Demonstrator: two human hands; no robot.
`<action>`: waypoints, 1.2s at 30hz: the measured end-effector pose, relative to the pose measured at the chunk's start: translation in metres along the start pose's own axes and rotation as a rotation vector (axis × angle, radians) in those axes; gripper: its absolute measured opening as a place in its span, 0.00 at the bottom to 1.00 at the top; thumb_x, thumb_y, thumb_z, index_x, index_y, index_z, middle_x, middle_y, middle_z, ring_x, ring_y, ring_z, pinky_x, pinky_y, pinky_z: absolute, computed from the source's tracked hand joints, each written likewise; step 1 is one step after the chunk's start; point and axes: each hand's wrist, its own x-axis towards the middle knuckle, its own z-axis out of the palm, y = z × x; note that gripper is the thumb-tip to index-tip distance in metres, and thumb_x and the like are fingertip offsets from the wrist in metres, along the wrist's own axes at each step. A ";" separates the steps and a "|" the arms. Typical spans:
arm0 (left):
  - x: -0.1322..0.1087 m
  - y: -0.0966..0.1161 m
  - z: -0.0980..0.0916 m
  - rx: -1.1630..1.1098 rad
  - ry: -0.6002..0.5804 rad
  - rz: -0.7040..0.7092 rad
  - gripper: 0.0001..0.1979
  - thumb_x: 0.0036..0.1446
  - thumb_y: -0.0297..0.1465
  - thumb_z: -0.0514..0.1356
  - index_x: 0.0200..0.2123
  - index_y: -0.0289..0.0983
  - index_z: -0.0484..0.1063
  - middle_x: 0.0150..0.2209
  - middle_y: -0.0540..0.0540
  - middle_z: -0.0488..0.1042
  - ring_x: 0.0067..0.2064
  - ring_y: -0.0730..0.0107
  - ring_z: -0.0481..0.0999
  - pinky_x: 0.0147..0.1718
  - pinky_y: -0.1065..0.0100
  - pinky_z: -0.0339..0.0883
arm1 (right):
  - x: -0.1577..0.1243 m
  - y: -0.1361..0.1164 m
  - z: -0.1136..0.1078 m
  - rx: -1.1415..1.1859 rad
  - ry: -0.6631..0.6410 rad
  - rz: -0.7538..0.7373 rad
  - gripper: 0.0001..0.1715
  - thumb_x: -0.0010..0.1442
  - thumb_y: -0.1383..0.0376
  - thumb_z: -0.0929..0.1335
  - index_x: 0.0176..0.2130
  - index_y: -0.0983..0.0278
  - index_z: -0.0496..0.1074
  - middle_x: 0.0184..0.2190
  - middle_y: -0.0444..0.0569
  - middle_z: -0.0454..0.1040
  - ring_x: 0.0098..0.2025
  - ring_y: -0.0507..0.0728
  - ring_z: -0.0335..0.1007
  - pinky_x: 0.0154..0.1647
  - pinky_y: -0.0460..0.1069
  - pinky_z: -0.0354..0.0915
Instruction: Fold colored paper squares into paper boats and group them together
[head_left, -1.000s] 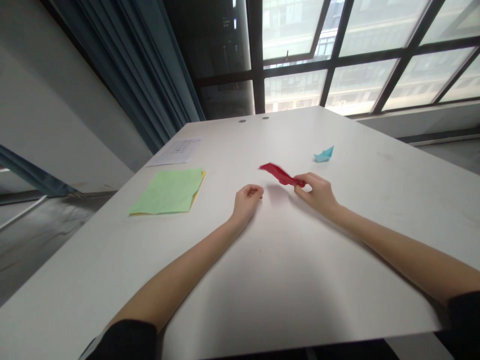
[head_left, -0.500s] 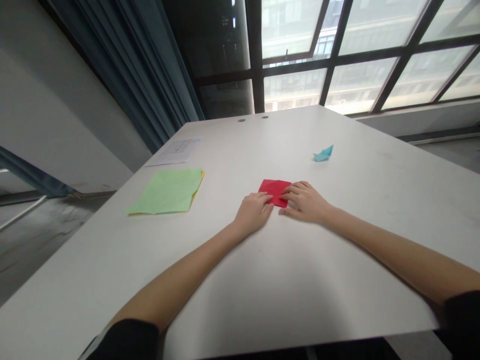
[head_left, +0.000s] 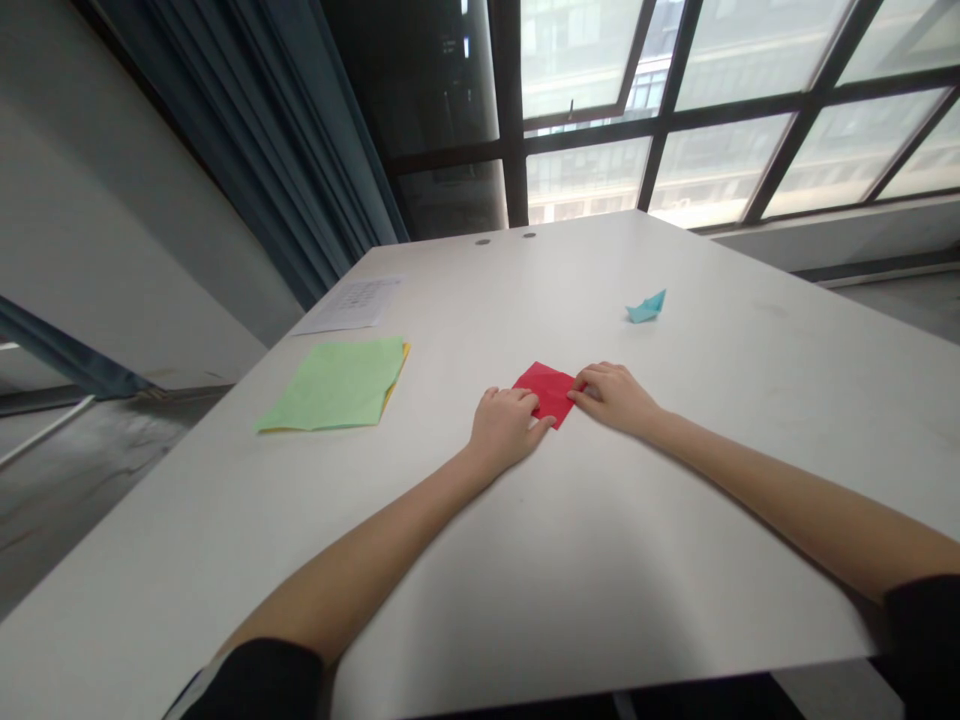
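Note:
A folded piece of red paper point(head_left: 547, 388) lies on the white table between my hands, turned so that one corner points towards me. My left hand point(head_left: 504, 422) grips its left side, with curled fingers on the sheet and the thumb by the near corner. At the right corner, the thumb and fingertips of my right hand point(head_left: 613, 398) are pinched together on the paper. The fingers hide parts of both side corners. Beyond my right hand sits a small light-blue folded paper boat point(head_left: 646, 307).
Left of my hands lies a green sheet point(head_left: 337, 382) with yellow paper point(head_left: 396, 382) showing beneath it. A printed white sheet point(head_left: 352, 304) is farther back, near the table's left edge. Behind the white table point(head_left: 480, 560) are a blue curtain point(head_left: 277, 130) and windows point(head_left: 585, 180).
The red paper has turned from square-on to corner-on. My right hand has drawn its fingers together at the right corner, while my left hand has shifted slightly along the left side.

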 end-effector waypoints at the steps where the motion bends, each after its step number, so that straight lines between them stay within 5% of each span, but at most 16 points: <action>1: 0.000 0.000 0.000 -0.001 0.005 -0.004 0.13 0.56 0.40 0.55 0.31 0.36 0.70 0.35 0.44 0.75 0.40 0.62 0.73 0.44 0.59 0.59 | 0.000 0.001 0.001 -0.008 0.014 0.023 0.12 0.57 0.60 0.62 0.35 0.63 0.72 0.35 0.51 0.75 0.40 0.58 0.67 0.43 0.53 0.58; 6: 0.002 0.000 0.002 -0.029 -0.018 -0.010 0.10 0.55 0.37 0.55 0.33 0.37 0.68 0.38 0.44 0.74 0.42 0.62 0.72 0.44 0.59 0.61 | 0.000 0.006 0.009 -0.085 0.025 0.078 0.24 0.57 0.60 0.61 0.51 0.65 0.66 0.50 0.53 0.69 0.51 0.62 0.61 0.50 0.56 0.56; 10: 0.002 -0.002 0.003 -0.036 -0.029 0.010 0.09 0.56 0.35 0.54 0.35 0.37 0.67 0.43 0.43 0.73 0.45 0.61 0.71 0.46 0.59 0.61 | 0.002 0.009 0.010 -0.097 -0.042 0.083 0.25 0.57 0.60 0.60 0.53 0.65 0.65 0.52 0.53 0.67 0.53 0.62 0.59 0.52 0.56 0.55; 26: 0.000 -0.005 0.006 -0.031 0.000 0.028 0.10 0.56 0.36 0.53 0.35 0.36 0.69 0.43 0.42 0.72 0.45 0.61 0.69 0.43 0.59 0.63 | 0.001 0.006 0.007 0.226 0.113 0.064 0.18 0.53 0.64 0.64 0.45 0.64 0.66 0.41 0.51 0.73 0.43 0.59 0.66 0.46 0.54 0.61; 31: 0.000 -0.005 0.005 -0.069 -0.023 0.073 0.08 0.56 0.34 0.53 0.34 0.36 0.69 0.41 0.43 0.72 0.44 0.62 0.70 0.44 0.60 0.63 | 0.002 0.005 0.006 0.350 0.077 0.214 0.19 0.50 0.65 0.66 0.44 0.61 0.67 0.31 0.44 0.75 0.35 0.55 0.69 0.40 0.51 0.63; 36: -0.001 -0.004 0.005 -0.055 -0.016 0.043 0.09 0.55 0.35 0.53 0.35 0.36 0.69 0.40 0.42 0.71 0.42 0.62 0.70 0.42 0.60 0.64 | 0.003 0.007 0.005 0.298 0.058 0.158 0.21 0.50 0.67 0.66 0.46 0.60 0.69 0.33 0.46 0.76 0.39 0.57 0.69 0.42 0.52 0.63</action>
